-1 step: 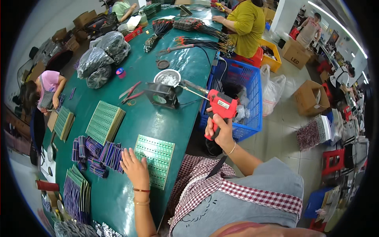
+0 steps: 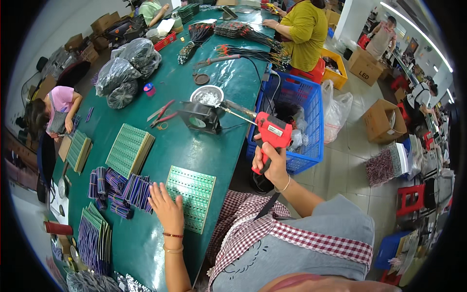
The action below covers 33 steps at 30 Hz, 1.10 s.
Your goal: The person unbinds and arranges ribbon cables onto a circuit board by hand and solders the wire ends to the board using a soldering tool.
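Head: soldering gun (image 2: 275,130) aslant, tip (image 2: 227,110) leftward

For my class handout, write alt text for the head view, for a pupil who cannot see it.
The right hand grips a red soldering gun, pointed toward a black fan on a green table. The left hand is at the edge of a circuit panel, beside purple wires.
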Motion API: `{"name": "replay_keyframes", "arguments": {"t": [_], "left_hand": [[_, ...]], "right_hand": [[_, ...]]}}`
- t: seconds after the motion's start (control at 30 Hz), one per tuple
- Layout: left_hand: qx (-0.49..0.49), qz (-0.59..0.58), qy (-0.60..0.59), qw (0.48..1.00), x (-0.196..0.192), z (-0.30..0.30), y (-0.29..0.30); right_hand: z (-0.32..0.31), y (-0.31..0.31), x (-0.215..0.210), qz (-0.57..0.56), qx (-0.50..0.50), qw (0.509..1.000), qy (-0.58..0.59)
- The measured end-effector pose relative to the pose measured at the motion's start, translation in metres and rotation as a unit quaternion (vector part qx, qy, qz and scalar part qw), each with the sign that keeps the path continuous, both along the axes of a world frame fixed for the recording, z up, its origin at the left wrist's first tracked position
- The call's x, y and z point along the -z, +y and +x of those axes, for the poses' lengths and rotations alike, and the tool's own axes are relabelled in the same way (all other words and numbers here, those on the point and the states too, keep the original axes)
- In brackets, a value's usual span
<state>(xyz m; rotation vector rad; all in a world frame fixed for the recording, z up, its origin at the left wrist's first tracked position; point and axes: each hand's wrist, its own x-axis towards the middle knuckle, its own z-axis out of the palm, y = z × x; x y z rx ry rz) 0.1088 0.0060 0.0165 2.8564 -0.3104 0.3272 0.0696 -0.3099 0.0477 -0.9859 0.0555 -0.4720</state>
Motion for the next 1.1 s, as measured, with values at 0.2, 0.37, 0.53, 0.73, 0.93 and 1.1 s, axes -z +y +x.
{"name": "replay_keyframes", "arguments": {"t": [0.2, 0.37, 0.53, 0.73, 0.93, 1.1], "left_hand": [[0.112, 0.035, 0.113, 0.987, 0.031, -0.041, 0.001], [0.084, -0.002, 0.115, 0.990, 0.031, -0.055, 0.002], [0.064, 0.009, 0.037, 0.997, 0.024, -0.058, 0.004], [-0.060, 0.017, -0.128, 0.990, 0.009, 0.034, 0.069], [-0.057, 0.109, -0.101, 0.987, 0.036, 0.043, 0.071], [-0.065, 0.023, -0.135, 0.988, 0.046, 0.041, 0.078]], "right_hand": [[0.004, 0.022, 0.003, 0.031, -0.069, 0.997, -0.012], [0.007, 0.046, 0.015, 0.024, -0.126, 0.991, 0.029], [0.009, 0.050, 0.028, 0.028, -0.158, 0.986, 0.031], [0.020, 0.036, 0.027, -0.028, -0.175, 0.984, -0.012], [0.013, 0.037, 0.028, -0.036, -0.139, 0.990, 0.002], [0.016, 0.041, 0.030, -0.042, -0.166, 0.985, 0.021]]}}
